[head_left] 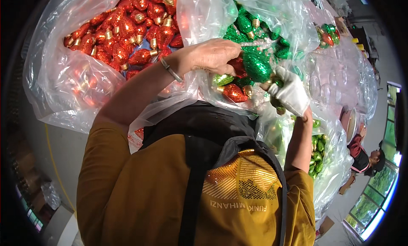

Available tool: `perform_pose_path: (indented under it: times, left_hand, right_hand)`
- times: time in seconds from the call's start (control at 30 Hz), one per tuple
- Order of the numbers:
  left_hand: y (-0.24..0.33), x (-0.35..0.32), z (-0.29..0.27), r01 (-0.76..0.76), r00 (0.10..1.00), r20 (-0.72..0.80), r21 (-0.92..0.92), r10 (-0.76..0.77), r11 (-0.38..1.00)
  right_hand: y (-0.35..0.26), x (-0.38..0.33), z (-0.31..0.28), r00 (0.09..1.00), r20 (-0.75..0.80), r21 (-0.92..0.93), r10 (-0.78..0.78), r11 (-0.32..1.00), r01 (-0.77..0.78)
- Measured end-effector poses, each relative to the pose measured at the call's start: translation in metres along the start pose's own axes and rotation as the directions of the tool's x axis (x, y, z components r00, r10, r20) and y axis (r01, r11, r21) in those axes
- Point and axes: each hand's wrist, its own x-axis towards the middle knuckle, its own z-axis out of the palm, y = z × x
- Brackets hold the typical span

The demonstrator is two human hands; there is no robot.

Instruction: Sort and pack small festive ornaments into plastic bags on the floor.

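Observation:
My left hand (211,56), bare with a thin bracelet at the wrist, is closed on a red glitter bulb-shaped ornament (239,67). My right hand (291,94), in a white glove, pinches the lower end of a green glitter ornament (256,67). The two ornaments touch between my hands. Just below them lie a loose red ornament (233,92) and a small green one (222,79), both on clear plastic. Behind my hands an open clear bag (204,16) holds several green ornaments (246,24) with gold caps.
A large clear bag (63,89) at upper left holds many red ornaments (123,31) with gold caps. Another bag of green ornaments (316,152) sits at right. More clear plastic packs (340,80) run along the right side. Another person (366,159) is at the far right.

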Motion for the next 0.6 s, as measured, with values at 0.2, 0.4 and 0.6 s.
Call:
perform_pose_path:
  times: [0.2, 0.4, 0.6]
  left_hand:
    - [-0.005, -0.004, -0.005, 0.112, 0.994, 0.018, -0.178, -0.111, 0.978]
    - [-0.009, 0.004, -0.012, 0.168, 0.978, 0.163, -0.253, -0.129, 0.953]
    - [0.001, -0.004, -0.016, 0.078, 0.997, 0.036, -0.163, -0.074, 0.983]
  right_hand:
    - [-0.024, -0.029, 0.013, 0.944, -0.115, -0.667, -0.308, 0.728, 0.157]
    - [-0.04, -0.007, 0.016, 0.97, -0.019, -0.836, -0.244, 0.535, 0.118]
    - [-0.053, -0.006, -0.008, 0.924, 0.108, -0.926, -0.367, 0.3, 0.228]
